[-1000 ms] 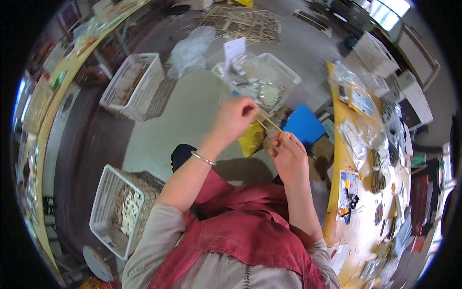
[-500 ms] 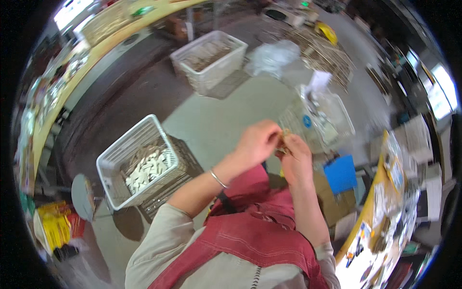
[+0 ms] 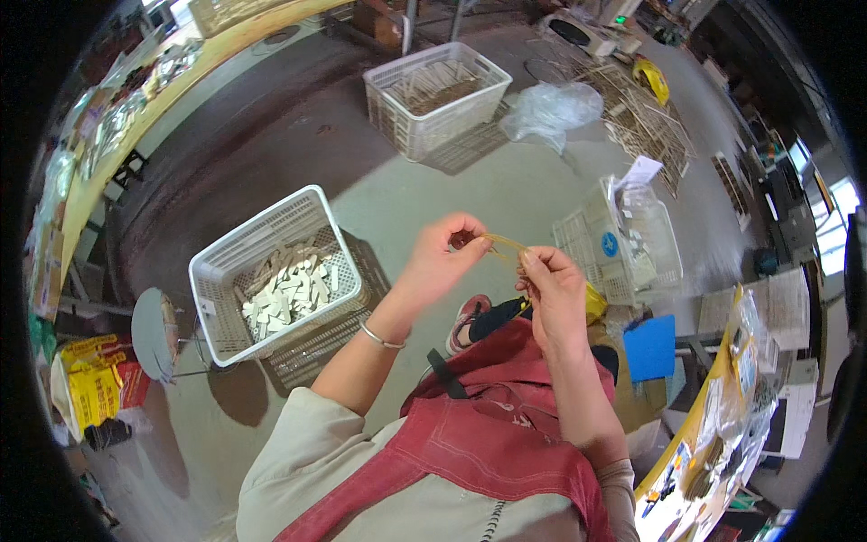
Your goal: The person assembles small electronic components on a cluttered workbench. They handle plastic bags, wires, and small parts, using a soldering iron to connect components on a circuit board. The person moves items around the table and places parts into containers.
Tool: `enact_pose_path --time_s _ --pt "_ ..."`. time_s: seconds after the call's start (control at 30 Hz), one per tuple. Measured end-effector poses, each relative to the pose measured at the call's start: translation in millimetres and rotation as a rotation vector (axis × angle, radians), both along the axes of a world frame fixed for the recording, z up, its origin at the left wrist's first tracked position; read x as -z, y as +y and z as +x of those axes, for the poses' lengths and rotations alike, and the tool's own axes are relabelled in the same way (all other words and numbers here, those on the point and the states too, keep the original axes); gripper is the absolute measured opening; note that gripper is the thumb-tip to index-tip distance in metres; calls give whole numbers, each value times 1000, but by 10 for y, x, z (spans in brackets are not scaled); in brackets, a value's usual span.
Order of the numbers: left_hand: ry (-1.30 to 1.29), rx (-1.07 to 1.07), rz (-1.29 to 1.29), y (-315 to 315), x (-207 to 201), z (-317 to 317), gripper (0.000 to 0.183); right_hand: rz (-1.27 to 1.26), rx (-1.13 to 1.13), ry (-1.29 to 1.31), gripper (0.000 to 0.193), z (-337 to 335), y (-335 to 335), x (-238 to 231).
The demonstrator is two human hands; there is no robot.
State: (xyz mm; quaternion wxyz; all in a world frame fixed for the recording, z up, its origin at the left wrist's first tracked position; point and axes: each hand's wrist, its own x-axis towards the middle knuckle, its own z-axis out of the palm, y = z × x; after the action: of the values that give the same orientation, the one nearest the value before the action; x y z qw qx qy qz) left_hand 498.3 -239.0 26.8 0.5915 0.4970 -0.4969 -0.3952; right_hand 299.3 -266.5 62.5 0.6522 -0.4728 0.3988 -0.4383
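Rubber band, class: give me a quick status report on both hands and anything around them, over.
Left hand and right hand raised, fingers pinching a thin yellowish rubber band stretched between them. White basket of pale flat pieces below left. Nothing between the hands.

White plastic basket [image 3: 237, 271]; matt red cloth apron [image 3: 488, 434].

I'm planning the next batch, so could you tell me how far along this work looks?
Done: nothing finished shows for certain. In hand: the left hand and right hand pinch a thin yellowish band between them. Left: the white basket beside the person holds many pale flat pieces.
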Motion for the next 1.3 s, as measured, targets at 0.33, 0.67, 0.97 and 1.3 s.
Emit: enact_pose_path --time_s 0.33,0.67,0.97,1.3 --pt "312 -53 124 43 -75 243 14 10 59 -110 10 -26 -325 0" --pt "29 -256 204 -562 267 177 17 -60 -66 41 15 95 -1189 586" --pt "-208 -41 530 -2185 933 -807 42 338 1 116 32 -622 -2376 1343" --pt "-14 -40 622 -2547 -944 -577 33 423 -225 8 7 -600 -2981 -364"
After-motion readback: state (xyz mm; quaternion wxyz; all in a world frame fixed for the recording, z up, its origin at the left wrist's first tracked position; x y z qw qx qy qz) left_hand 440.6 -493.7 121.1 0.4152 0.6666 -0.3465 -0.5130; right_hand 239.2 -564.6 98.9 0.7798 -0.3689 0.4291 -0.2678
